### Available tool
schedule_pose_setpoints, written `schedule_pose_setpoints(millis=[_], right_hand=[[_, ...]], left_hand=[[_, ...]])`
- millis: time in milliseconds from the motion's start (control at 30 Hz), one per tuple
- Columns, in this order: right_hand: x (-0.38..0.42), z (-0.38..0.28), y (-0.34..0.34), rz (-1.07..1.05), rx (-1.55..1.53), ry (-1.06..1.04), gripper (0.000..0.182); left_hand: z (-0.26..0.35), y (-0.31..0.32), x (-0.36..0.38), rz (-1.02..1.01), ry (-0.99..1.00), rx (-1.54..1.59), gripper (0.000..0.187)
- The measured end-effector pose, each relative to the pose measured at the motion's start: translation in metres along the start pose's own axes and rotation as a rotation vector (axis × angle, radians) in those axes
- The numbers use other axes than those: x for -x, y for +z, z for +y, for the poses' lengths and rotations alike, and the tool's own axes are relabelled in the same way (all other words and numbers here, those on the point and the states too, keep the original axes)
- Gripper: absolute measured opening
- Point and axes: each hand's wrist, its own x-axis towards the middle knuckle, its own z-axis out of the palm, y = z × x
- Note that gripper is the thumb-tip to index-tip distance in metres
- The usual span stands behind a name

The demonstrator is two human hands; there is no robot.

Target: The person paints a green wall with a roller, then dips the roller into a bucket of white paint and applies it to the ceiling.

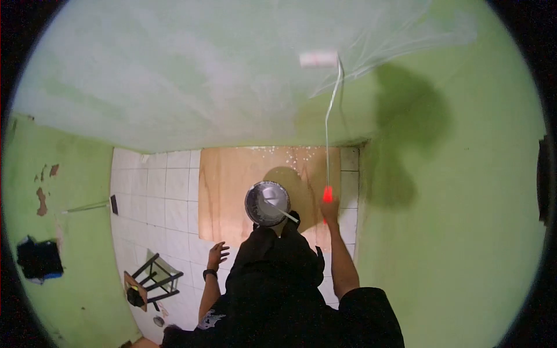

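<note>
My right hand point(329, 209) is wrapped round the red handle of a paint roller point(318, 59), whose long wire frame reaches up to the wall. The white roller head lies against the green wall point(255, 98), where streaky white paint covers much of the surface. Down at my left side, my left hand point(218, 255) hangs with its fingers apart and holds nothing. A dark-rimmed bucket point(249, 211) with whitish paint stands at my feet. In it rests a stick-like tool point(284, 213) with a pale handle leaning over the rim.
Under the bucket lies a wooden board point(220, 180) spattered with white drops, on white floor tiles point(177, 180). A small stool point(156, 281) stands at the lower left. Near the left wall are a long-handled floor tool point(114, 205) and dark hanging cloth point(39, 258).
</note>
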Motion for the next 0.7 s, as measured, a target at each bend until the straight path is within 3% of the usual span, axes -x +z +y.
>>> schedule_pose_setpoints(millis=[67,167,233,333,367,433,500,533,567,700], right_hand=[[0.038,0.018,-0.008,-0.100,-0.090,0.166,0.023],[0.066,0.037,-0.013,-0.039,-0.010,0.290,0.022],[0.059,0.063,-0.007,-0.201,-0.182,0.398,0.021],[0.047,0.033,-0.003,-0.116,-0.184,0.233,0.021],[0.036,0.000,-0.010,-0.145,-0.218,0.209,0.024],[0.022,-0.073,-0.019,0.058,-0.283,-0.043,0.025],[-0.016,-0.094,-0.005,-0.061,-0.208,-0.104,0.025],[-0.033,-0.123,0.003,0.039,-0.153,-0.106,0.022],[-0.050,-0.161,-0.002,-0.037,-0.366,-0.067,0.021],[-0.084,-0.276,-0.039,-0.043,-0.394,-0.277,0.025]], left_hand=[[-0.015,-0.004,0.006,0.017,-0.016,0.033,0.039],[-0.051,-0.011,0.009,0.016,-0.068,0.107,0.041],[-0.063,-0.008,0.017,0.020,-0.128,0.135,0.042],[-0.084,-0.008,0.013,-0.027,-0.158,0.114,0.042],[-0.081,-0.006,0.016,-0.024,-0.174,0.119,0.043],[-0.076,-0.005,0.011,-0.049,-0.139,0.124,0.043],[-0.058,-0.002,0.006,-0.017,-0.174,0.079,0.043],[-0.056,-0.005,-0.003,-0.045,-0.100,0.114,0.043],[-0.050,-0.006,-0.008,-0.041,-0.075,0.128,0.044],[-0.001,0.001,-0.017,0.003,0.017,0.062,0.044]])
